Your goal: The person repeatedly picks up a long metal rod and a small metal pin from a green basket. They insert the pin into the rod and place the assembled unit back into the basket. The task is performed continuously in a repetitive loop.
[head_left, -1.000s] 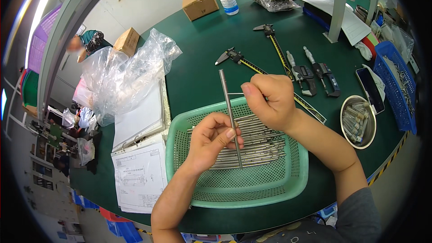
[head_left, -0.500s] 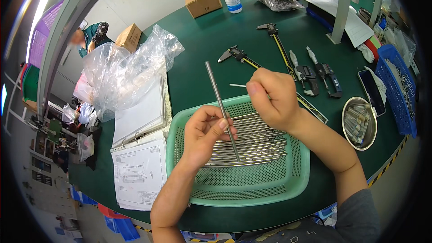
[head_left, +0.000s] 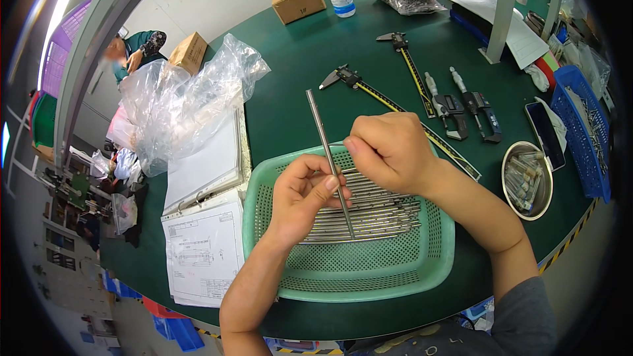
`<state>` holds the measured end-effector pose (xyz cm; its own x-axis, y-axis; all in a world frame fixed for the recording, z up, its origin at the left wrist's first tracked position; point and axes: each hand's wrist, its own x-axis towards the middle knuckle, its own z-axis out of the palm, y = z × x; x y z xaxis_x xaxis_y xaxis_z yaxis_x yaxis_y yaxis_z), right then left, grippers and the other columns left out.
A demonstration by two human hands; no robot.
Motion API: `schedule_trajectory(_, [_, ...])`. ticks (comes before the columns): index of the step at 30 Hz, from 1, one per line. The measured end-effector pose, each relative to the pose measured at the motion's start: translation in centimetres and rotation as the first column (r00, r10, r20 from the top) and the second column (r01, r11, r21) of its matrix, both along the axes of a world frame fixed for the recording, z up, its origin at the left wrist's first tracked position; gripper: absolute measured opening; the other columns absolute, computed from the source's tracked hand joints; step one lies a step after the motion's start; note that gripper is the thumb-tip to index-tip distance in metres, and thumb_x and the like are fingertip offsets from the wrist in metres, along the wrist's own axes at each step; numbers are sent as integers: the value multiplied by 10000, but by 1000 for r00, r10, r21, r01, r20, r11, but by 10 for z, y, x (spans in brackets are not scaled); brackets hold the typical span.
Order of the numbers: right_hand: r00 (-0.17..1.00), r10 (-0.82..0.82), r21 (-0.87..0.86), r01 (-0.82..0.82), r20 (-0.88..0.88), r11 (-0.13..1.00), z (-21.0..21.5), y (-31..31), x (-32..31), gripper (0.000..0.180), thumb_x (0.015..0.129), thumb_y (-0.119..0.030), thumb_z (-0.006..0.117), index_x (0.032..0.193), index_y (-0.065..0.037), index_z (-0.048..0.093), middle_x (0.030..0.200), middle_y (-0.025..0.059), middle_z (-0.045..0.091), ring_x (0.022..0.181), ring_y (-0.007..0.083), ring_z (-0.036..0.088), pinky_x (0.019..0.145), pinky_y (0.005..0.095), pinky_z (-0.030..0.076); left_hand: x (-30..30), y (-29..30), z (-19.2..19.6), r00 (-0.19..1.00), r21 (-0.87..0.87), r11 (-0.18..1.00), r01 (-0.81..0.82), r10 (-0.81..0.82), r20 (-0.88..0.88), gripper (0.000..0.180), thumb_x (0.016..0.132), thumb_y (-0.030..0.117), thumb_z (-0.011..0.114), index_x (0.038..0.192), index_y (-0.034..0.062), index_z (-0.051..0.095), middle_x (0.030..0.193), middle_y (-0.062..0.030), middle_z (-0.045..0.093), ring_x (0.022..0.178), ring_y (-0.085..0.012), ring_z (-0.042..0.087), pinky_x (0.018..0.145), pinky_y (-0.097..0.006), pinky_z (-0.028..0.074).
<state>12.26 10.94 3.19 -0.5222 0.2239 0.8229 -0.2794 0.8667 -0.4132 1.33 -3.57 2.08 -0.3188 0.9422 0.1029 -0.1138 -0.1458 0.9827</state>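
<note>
Slim, straight, dull-grey metal rod point(head_left: 328, 158), plain along its visible length, held tilted above the green basket point(head_left: 369, 277) at the desk's near edge. Left hand point(head_left: 300, 198) pinches the rod mid-length; right hand point(head_left: 389, 151) is clenched beside it, contents hidden. More matching rods point(head_left: 382, 214) lie bundled in the basket.

bright, even light — sharp centre, bent edges

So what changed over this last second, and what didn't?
The left hand tilted the metal rod it holds, so the top end now leans further left and away over the green table. The right hand shifted slightly, staying closed by the rod. Nothing was picked up or released. The green basket, its rods and the calipers stayed put.
</note>
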Motion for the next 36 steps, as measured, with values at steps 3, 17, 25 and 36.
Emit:
schedule_trajectory(3, [998, -8, 63, 4, 56, 998, -3, -2, -4, 236, 768, -114, 564, 574, -63, 441, 480, 75, 455, 406, 250, 467, 387, 350, 339, -2, 0, -3, 998, -28, 1000, 11, -13, -56, 107, 873, 77, 534, 935, 16, 471, 874, -82, 569, 758, -152, 599, 640, -269, 520])
schedule_trajectory(17, [998, 55, 89, -57, 33, 994, 0, -2, 1, 194, 725, -130, 566, 564, -87, 466, 500, 44, 494, 439, 230, 518, 405, 333, 381, -4, 0, 0, 998, 82, 995, -50, 46, 52, 113, 880, 79, 510, 947, 1, 463, 896, -96, 536, 790, -156, 588, 688, -332, 563])
schedule_trajectory(25, [995, -3, 116, -9, 100, 993, 1, -4, 1, 195, 749, -155, 563, 590, -88, 472, 510, 46, 506, 451, 237, 529, 410, 338, 386, -6, 0, 0, 999, 57, 997, -47, 45, 31, 109, 883, 80, 505, 943, -1, 465, 898, -96, 536, 788, -158, 589, 676, -328, 566])
schedule_trajectory(36, [986, 64, 111, -81, 152, 991, -2, -4, 1, 212, 791, -192, 548, 621, -88, 474, 541, 54, 508, 508, 251, 551, 439, 356, 398, -6, 0, -1, 991, -9, 1000, 16, -14, 132, 148, 872, 112, 526, 951, -8, 493, 874, -108, 555, 770, -173, 594, 638, -345, 572])
